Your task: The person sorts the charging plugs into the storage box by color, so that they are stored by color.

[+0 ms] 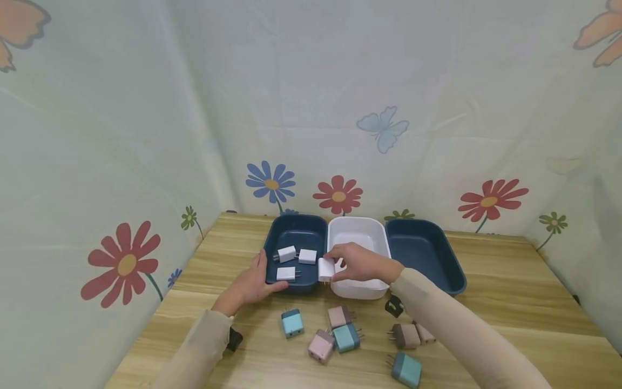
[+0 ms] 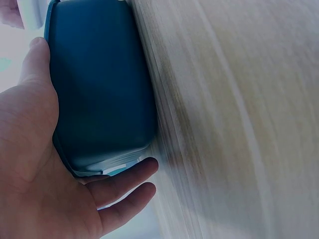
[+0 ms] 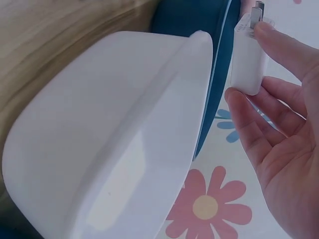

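In the head view my right hand [image 1: 362,262] pinches a white charger plug [image 1: 326,269] between thumb and fingers. It holds the plug over the adjoining rims of the left dark blue bin [image 1: 296,221] and the white bin [image 1: 357,221]. Metal prongs show on the held charger plug [image 3: 247,64] in the right wrist view. My left hand [image 1: 248,283] rests at the blue bin's front left corner, thumb along the front rim and fairly straight fingers by its side. Inside that bin lie three white charger plugs, one of them near the front [image 1: 286,274].
Another dark blue bin [image 1: 454,270] stands right of the white one. On the wooden table [image 1: 272,367] before the bins lie several pink and blue charger plugs, including a blue one [image 1: 292,323] and a pink one [image 1: 322,346]. A flowered cloth [image 1: 311,108] hangs behind.
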`<state>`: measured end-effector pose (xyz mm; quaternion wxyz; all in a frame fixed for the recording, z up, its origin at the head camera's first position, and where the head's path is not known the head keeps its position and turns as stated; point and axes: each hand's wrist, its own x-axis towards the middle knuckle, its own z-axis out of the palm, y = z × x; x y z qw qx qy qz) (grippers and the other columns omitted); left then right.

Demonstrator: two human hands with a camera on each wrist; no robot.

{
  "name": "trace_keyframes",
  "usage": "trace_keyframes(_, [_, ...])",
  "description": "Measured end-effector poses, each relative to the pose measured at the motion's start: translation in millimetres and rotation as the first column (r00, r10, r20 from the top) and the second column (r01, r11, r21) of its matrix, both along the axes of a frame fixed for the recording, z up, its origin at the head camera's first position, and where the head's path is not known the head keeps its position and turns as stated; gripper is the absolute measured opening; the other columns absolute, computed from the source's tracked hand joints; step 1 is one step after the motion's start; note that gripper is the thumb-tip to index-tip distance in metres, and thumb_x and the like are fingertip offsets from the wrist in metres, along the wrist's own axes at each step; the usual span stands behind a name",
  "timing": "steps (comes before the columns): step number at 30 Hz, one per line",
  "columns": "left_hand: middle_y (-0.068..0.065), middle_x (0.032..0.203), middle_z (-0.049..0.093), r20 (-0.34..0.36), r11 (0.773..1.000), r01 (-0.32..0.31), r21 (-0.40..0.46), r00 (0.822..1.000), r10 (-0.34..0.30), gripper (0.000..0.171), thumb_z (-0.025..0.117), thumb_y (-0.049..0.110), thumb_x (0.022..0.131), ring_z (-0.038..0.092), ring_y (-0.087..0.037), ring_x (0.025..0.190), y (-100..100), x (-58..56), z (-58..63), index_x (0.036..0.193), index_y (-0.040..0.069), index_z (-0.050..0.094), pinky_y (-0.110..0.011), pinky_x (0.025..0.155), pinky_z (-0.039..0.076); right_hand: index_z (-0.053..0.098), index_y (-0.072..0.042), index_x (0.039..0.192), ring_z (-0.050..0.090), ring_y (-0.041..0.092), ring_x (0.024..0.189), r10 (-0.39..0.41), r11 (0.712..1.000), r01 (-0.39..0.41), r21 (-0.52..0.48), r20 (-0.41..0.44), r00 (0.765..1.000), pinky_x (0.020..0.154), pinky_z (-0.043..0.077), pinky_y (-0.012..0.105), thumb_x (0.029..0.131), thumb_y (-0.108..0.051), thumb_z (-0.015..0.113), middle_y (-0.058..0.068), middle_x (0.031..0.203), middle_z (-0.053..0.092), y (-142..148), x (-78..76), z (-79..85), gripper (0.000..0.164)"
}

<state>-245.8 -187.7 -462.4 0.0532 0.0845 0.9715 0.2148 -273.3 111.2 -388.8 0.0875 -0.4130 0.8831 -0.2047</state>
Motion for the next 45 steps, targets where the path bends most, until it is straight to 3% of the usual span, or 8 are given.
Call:
trace_keyframes(8, [-0.03, 0.15, 0.014, 0.007, 1.0, -0.001, 0.003, 1.0, 0.001, 0.119, 0.062, 0.066, 0.078, 0.038, -0.043, 0.127, 0, 0.3, 1.9, 0.147, -0.007, 0.0, -0.051, 0.1, 0.037, 0.062, -0.014, 0.125, 0.056, 0.011, 0.095, -0.045, 0.998, 0.044, 0.033, 0.019, 0.999, 0.078, 0.048, 0.02, 0.076, -0.034, 0.079, -0.003, 0.113, 0.063, -7, -9.0, -2.9, 0.056])
trace_keyframes(32, [-0.03, 0.15, 0.015, -0.006, 1.0, 0.007, 0.009, 1.0, -0.007, 0.121, 0.06, 0.07, 0.076, 0.038, -0.043, 0.127, -1, -0.2, -0.1, 0.147, -0.008, 0.0, -0.051, 0.099, 0.037, 0.06, -0.012, 0.128, 0.059, 0.02, 0.096, -0.15, 0.989, 0.15, 0.002, 0.107, 0.983, 0.082, 0.05, 0.025, 0.078, -0.034, 0.078, 0.001, 0.114, 0.062, -31, -26.2, -15.3, 0.056])
trace_keyframes(45, [-0.029, 0.15, 0.015, 0.001, 1.0, -0.001, 0.006, 1.0, 0.001, 0.12, 0.061, 0.068, 0.077, 0.039, -0.042, 0.126, 0, 0.2, -0.9, 0.148, -0.007, 0.001, -0.051, 0.099, 0.037, 0.062, -0.013, 0.126, 0.059, 0.019, 0.095, -0.155, 0.988, 0.155, 0.02, 0.063, 0.986, 0.082, 0.049, 0.025, 0.077, -0.035, 0.079, 0.001, 0.116, 0.062, -35, -33.9, -26.6, 0.057])
